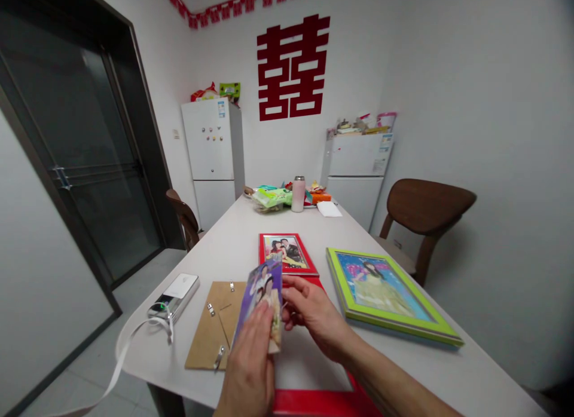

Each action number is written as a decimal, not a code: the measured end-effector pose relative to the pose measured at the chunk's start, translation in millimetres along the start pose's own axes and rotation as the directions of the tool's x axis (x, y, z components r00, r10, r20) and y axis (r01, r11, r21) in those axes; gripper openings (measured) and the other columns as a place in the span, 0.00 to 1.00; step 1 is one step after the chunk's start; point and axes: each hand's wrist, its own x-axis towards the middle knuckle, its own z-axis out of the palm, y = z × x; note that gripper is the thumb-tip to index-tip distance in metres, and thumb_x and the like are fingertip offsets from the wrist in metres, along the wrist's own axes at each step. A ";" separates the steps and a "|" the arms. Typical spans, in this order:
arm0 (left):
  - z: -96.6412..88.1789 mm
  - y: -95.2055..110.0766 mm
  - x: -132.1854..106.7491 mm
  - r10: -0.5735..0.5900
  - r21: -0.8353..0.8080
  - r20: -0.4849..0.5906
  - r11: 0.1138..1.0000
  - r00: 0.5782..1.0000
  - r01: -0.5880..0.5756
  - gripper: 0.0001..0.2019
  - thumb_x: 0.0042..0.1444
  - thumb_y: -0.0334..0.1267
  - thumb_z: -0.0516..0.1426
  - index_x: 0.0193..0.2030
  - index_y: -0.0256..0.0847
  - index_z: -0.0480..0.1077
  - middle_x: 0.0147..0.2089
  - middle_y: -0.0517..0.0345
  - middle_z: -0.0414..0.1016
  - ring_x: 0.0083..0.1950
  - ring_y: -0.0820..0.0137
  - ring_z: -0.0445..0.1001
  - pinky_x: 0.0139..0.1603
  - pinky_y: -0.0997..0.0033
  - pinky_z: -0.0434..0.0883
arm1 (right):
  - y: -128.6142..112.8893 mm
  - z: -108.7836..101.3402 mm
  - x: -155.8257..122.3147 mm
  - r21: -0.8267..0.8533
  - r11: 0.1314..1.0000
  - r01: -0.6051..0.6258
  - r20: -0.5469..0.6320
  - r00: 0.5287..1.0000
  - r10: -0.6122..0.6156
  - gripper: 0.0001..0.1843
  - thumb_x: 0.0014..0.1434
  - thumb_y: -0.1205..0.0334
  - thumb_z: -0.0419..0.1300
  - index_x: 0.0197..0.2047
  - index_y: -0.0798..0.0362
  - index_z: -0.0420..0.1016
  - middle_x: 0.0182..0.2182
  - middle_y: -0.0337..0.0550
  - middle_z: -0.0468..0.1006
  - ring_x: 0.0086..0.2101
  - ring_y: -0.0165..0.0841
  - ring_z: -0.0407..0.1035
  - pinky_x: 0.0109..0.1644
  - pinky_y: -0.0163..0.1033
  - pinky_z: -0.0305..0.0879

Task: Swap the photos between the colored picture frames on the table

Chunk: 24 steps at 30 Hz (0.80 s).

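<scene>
A printed photo [258, 288] with a purple background is held up, tilted, between my two hands over the table. My left hand [253, 357] grips its lower part, the fingers lying across its front. At its right edge my right hand [311, 309] is closed, fingertips pinching the photo. Below them lies a red picture frame [309, 403], partly hidden by my hands and the photo. To the left, a brown backing board [204, 336] with metal clips rests flat, its right side covered by the photo and my left hand.
A smaller red framed photo [287, 250] lies just beyond my hands, a large green framed photo [381, 285] to the right. A power bank [174, 294] with a white strap sits left. A pink bottle [298, 195] and packets stand at the far end. Chairs [426, 208] flank the table.
</scene>
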 end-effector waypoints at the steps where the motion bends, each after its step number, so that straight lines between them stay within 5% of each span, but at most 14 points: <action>1: -2.3 5.3 4.0 -0.055 -0.085 -0.074 0.995 0.996 0.049 0.23 0.50 0.27 0.45 0.55 0.38 0.56 0.57 0.51 0.60 0.58 0.65 0.56 0.57 0.62 0.56 | -2.2 -1.0 -2.9 0.015 1.000 0.018 -0.020 1.000 -0.018 0.22 0.47 0.58 0.54 0.47 0.56 0.63 0.24 0.37 0.70 0.20 0.24 0.63 0.22 0.30 0.61; 3: -4.7 17.6 11.2 -0.253 -0.307 -0.191 0.933 0.948 0.187 0.19 0.54 0.32 0.45 0.53 0.39 0.58 0.53 0.53 0.65 0.55 0.66 0.61 0.55 0.66 0.59 | 2.5 -5.5 -8.1 0.022 1.000 0.000 -0.085 0.996 0.002 0.24 0.48 0.56 0.55 0.48 0.55 0.61 0.32 0.42 0.71 0.25 0.26 0.67 0.26 0.31 0.63; 6: 1.9 34.5 17.4 -0.522 -0.654 -0.146 0.688 0.840 0.314 0.19 0.55 0.41 0.46 0.52 0.37 0.59 0.49 0.51 0.69 0.51 0.63 0.66 0.49 0.66 0.65 | 23.5 -15.0 -13.4 0.080 0.991 -0.111 -0.117 0.986 0.120 0.24 0.50 0.54 0.53 0.50 0.54 0.59 0.37 0.46 0.72 0.29 0.28 0.69 0.30 0.34 0.65; 9: 15.9 42.6 18.4 -0.582 -0.811 -0.041 0.495 0.812 0.313 0.22 0.53 0.45 0.48 0.53 0.36 0.57 0.50 0.49 0.68 0.51 0.63 0.66 0.49 0.67 0.65 | 37.0 -25.5 -16.1 0.199 0.976 -0.088 -0.107 0.988 0.111 0.21 0.52 0.56 0.49 0.49 0.54 0.59 0.36 0.47 0.74 0.30 0.31 0.70 0.32 0.36 0.66; 12: 22.1 39.7 16.8 -0.556 -0.841 0.009 0.445 0.831 0.306 0.25 0.51 0.44 0.49 0.56 0.36 0.52 0.54 0.47 0.63 0.54 0.64 0.62 0.53 0.68 0.61 | 31.8 -40.0 -16.4 0.111 0.994 0.014 -0.224 0.974 0.012 0.20 0.50 0.59 0.50 0.48 0.54 0.62 0.33 0.46 0.76 0.29 0.33 0.71 0.30 0.35 0.67; 15: 14.9 24.7 11.4 -0.508 -0.740 0.073 0.549 0.858 0.388 0.25 0.51 0.40 0.49 0.56 0.34 0.51 0.56 0.45 0.60 0.55 0.64 0.60 0.55 0.64 0.59 | 21.2 -58.8 -14.2 0.002 1.000 0.014 -0.265 0.964 -0.013 0.22 0.46 0.62 0.51 0.47 0.56 0.63 0.29 0.44 0.77 0.25 0.33 0.71 0.27 0.34 0.66; 19: -2.0 -8.7 -4.3 -0.379 -0.256 0.087 0.885 0.921 0.389 0.23 0.47 0.33 0.51 0.53 0.36 0.59 0.57 0.47 0.58 0.59 0.61 0.54 0.58 0.55 0.51 | 21.9 -77.7 -7.8 -0.105 0.994 -0.030 -0.294 0.956 -0.003 0.26 0.44 0.67 0.50 0.49 0.57 0.62 0.26 0.42 0.78 0.22 0.32 0.71 0.23 0.32 0.65; 24: -21.9 -34.9 -18.1 -0.277 0.150 0.232 0.957 0.932 0.247 0.29 0.38 0.25 0.48 0.53 0.34 0.59 0.59 0.46 0.54 0.60 0.62 0.50 0.59 0.54 0.50 | 35.0 -76.3 1.9 -0.210 0.976 -0.062 -0.279 0.960 0.001 0.29 0.43 0.68 0.48 0.52 0.58 0.60 0.27 0.42 0.78 0.24 0.32 0.71 0.24 0.32 0.65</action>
